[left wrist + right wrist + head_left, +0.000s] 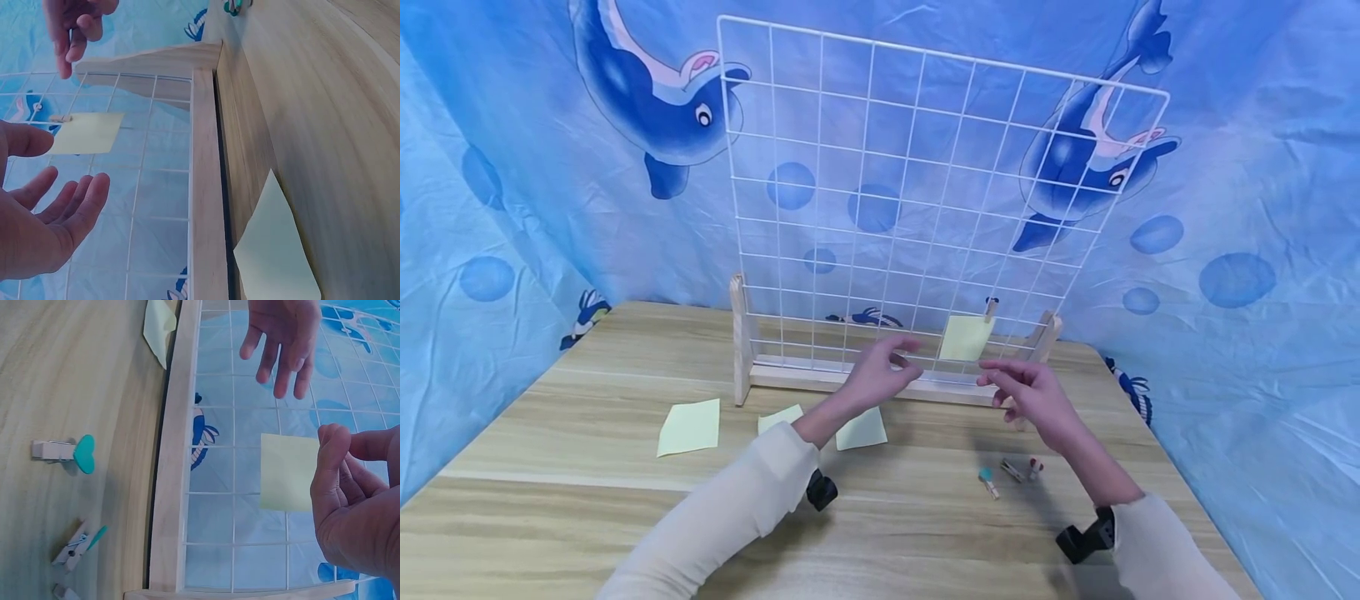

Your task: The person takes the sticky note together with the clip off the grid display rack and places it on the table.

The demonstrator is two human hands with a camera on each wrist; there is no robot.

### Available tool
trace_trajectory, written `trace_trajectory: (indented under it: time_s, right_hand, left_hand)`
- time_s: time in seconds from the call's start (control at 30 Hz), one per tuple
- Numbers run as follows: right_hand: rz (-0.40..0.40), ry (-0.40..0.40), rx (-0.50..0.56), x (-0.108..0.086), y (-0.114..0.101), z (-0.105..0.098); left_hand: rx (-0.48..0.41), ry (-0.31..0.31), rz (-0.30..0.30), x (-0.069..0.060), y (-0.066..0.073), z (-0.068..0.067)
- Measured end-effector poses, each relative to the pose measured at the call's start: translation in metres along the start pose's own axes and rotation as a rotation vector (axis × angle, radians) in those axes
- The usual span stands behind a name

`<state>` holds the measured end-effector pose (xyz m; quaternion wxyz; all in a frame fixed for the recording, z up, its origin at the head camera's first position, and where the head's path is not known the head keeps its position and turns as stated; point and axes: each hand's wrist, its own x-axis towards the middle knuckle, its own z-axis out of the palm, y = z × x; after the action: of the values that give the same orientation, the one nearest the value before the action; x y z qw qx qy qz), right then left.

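Observation:
A pale yellow sticky note (pixel 966 337) hangs low on the right part of a white wire grid (pixel 891 200), held at its top right corner by a small wooden clothespin (pixel 991 310). My left hand (pixel 883 367) hovers left of the note, thumb and fingers apart with nothing between them. Just below and right of the note is my right hand (pixel 1033 396), its fingers loosely bent. In the right wrist view, the right hand's thumb (pixel 369 445) lies close to the index finger, and no object shows there. The left wrist view shows both hands apart from the note (pixel 87 133).
Wooden feet and a bar (pixel 805 377) support the grid. Sticky notes lie on the table, one (pixel 689 427) at left and two near the left forearm, including one (pixel 861 429). Several clothespins lie at right, one with a teal heart (pixel 84 454). A blue dolphin-print cloth hangs behind.

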<state>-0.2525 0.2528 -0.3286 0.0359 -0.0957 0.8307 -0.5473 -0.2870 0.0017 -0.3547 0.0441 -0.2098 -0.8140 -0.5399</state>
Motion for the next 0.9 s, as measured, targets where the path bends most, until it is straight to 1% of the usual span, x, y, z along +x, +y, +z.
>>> trace_trajectory:
  time_s: [0.13,0.33,0.53,0.63,0.77,0.9]
  right_hand:
    - [-0.010,-0.002,0.001,0.004,-0.003,-0.001]
    - [-0.018,0.012,-0.004,0.012,-0.006,-0.003]
    - [-0.023,0.024,-0.016,0.018,-0.007,-0.005]
    - [-0.029,0.031,-0.010,0.022,-0.007,-0.007]
    - [-0.033,0.046,0.020,0.027,-0.010,-0.010]
    - [-0.038,0.079,0.057,0.033,-0.016,-0.015]
  left_hand:
    - [-0.005,0.001,-0.021,0.006,0.000,0.006]
    - [-0.047,0.014,-0.049,0.013,0.002,0.015]
    - [-0.039,0.030,-0.064,0.019,0.001,0.022]
    - [-0.048,0.030,-0.063,0.021,0.001,0.024]
    - [-0.069,0.032,-0.047,0.023,-0.001,0.027]
    - [-0.079,0.033,-0.041,0.024,-0.002,0.028]
